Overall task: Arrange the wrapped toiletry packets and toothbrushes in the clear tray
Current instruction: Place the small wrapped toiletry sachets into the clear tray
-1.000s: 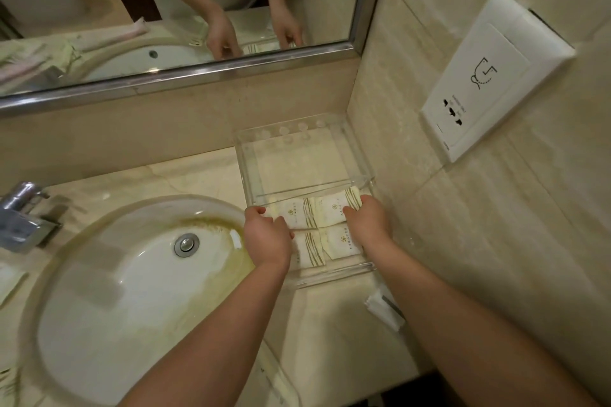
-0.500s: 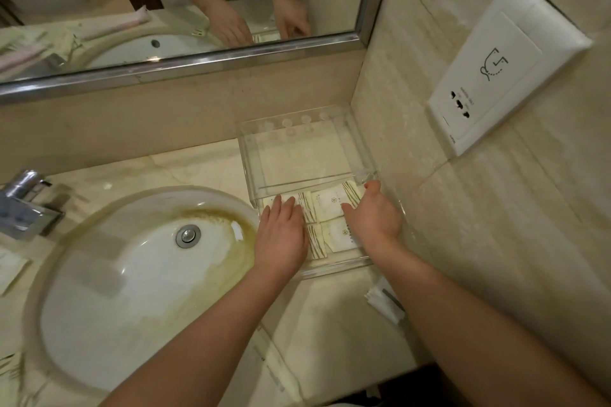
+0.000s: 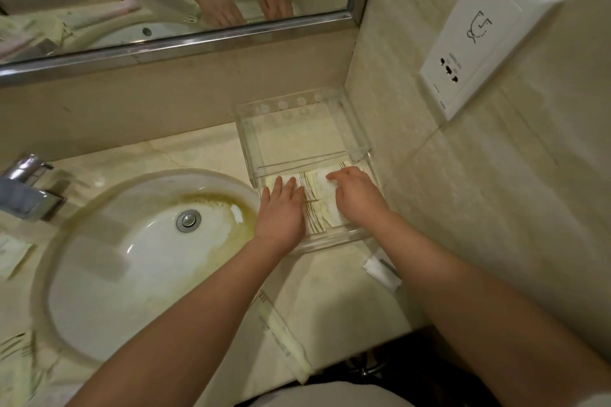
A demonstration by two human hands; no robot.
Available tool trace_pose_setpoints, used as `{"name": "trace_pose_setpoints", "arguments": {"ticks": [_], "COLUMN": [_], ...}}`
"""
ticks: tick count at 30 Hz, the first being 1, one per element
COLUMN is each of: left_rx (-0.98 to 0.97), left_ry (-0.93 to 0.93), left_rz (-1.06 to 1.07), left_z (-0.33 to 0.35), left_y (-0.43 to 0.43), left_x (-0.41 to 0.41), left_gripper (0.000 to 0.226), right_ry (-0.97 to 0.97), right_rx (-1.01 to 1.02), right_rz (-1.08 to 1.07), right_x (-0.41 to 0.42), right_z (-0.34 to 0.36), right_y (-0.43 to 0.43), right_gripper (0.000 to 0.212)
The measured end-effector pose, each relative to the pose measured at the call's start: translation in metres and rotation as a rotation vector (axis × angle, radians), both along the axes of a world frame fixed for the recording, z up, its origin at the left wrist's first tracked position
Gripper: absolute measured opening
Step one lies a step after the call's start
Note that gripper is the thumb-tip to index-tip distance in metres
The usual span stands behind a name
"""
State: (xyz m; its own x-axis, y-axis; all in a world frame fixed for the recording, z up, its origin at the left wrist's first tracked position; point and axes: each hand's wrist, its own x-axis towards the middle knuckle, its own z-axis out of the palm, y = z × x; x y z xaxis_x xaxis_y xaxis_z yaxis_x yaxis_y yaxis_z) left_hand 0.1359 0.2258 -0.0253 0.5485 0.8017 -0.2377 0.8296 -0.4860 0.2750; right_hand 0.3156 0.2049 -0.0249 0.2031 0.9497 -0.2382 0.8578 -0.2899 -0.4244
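— What waits on the left?
— A loose packet beside the sink. A long wrapped toothbrush lies at the counter's near edge. Both are outside the clear tray.
— And the hands?
— The left hand lies flat, fingers straight, pressing the wrapped packets in the tray's near compartment. The right hand has bent fingers on the packets; pinching or only pressing, I cannot tell.
— How will they handle?
— Light, thin, probably slippery: slide them flat or pinch an edge. Take the toothbrush mid-length. A small white packet lies rightmost.
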Motion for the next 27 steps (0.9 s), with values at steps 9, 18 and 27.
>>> {"name": "trace_pose_setpoints", "arguments": {"ticks": [9,18,27], "left_rx": [-0.149,-0.106,-0.229], "left_ry": [-0.414,0.011,0.030], "left_rz": [-0.201,-0.466,-0.299], "left_z": [0.012,-0.019,0.000], "left_y": [-0.079,-0.103,-0.099], "left_x": [-0.071,-0.114,-0.107], "left_gripper": [0.040,0.048,0.012], "right_ry": [-0.023,-0.200,-0.138], "right_rx": [0.096,-0.188,-0.206], "right_rz": [-0.304,-0.382,-0.369], "right_x": [-0.001,-0.010,-0.019], "right_z": [0.017,-0.010,0.002], "right_y": [-0.110,-0.164,-0.163], "right_gripper": [0.035,0.056,0.053]}}
